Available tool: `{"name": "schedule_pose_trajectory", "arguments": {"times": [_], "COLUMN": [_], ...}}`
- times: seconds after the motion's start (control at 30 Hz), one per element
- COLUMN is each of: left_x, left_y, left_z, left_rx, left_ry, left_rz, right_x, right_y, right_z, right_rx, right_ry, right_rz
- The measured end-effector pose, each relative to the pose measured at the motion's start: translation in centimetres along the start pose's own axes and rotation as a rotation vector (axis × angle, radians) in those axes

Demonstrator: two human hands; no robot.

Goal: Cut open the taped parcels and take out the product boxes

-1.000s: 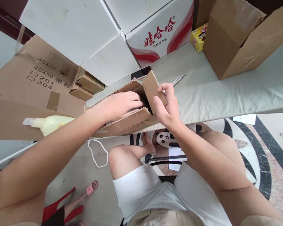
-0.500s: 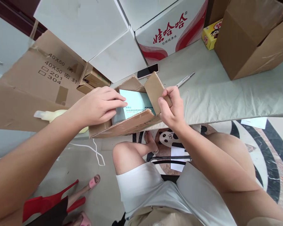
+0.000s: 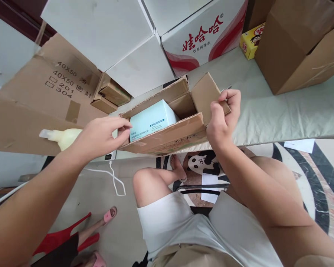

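Backing the scene at the far left of the frame stands a large brown carton (image 3: 25, 100) with printed lettering, and in front of it lies a pale yellow bottle (image 3: 68, 138), partly behind the forearm. Just right of the bottle, the left hand (image 3: 107, 133) has its thumb and fingertips at the near-left end of a pale blue box (image 3: 153, 118); whether they grip it, I cannot tell. That box sits tilted inside an open cardboard carton (image 3: 167, 139) at the centre of the frame, with bare space inside to its right. Farther right, the right hand (image 3: 225, 115), well apart from the left, pinches the carton's raised end flap (image 3: 207, 94) between thumb and fingers. Pale cloth (image 3: 275, 115) covers the table toward the right edge, below a yellow box (image 3: 247, 48) and a tall brown carton (image 3: 285, 48). My judgement: the step in hand is handling the blue box within its carton, and shifting it calls for a surer left-hand hold, flap kept back.
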State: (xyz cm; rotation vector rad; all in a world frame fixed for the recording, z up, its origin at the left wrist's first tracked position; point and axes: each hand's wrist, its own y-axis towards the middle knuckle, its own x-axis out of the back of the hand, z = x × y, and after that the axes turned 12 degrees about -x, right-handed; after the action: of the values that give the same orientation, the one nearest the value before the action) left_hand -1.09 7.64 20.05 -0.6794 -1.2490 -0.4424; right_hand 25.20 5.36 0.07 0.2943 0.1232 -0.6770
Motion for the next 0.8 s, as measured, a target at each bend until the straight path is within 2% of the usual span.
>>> {"name": "schedule_pose_trajectory", "arguments": {"times": [0.07, 0.13, 0.2, 0.3, 0.37, 0.43, 0.53, 0.6, 0.8], "left_x": [-0.1, -0.3, -0.7, -1.6, -2.1, -2.6, -2.9, -2.9, -2.9], "left_y": [0.9, 2.1, 3.4, 5.6, 7.1, 8.6, 10.2, 10.8, 10.7], "left_z": [-0.7, -0.8, -0.4, 0.5, 0.9, 1.2, 1.2, 1.1, 0.3], "left_rx": [0.054, 0.048, 0.043, 0.113, 0.126, 0.117, 0.172, 0.191, 0.102], "left_ry": [0.037, 0.057, 0.053, 0.021, 0.005, 0.001, 0.014, 0.025, 0.028], "left_rz": [-0.016, -0.004, 0.034, 0.105, 0.106, 0.077, 0.084, 0.096, 0.062], "right_x": [0.0, -0.2, -0.3, -0.5, -0.7, -0.9, -1.1, -1.2, -1.3], "right_y": [-0.5, -1.3, -2.1, -2.8, -2.9, -3.0, -3.0, -3.1, -3.6], "right_z": [0.3, 0.9, 1.6, 2.5, 2.8, 2.8, 2.7, 2.7, 2.6], "right_rx": [-0.001, 0.003, 0.026, 0.118, 0.178, 0.211, 0.273, 0.318, 0.315], "right_ry": [-0.009, -0.018, -0.007, 0.019, 0.014, 0.003, 0.024, 0.05, 0.021], "right_rz": [0.016, 0.032, 0.053, 0.076, 0.099, 0.151, 0.245, 0.279, 0.349]}}
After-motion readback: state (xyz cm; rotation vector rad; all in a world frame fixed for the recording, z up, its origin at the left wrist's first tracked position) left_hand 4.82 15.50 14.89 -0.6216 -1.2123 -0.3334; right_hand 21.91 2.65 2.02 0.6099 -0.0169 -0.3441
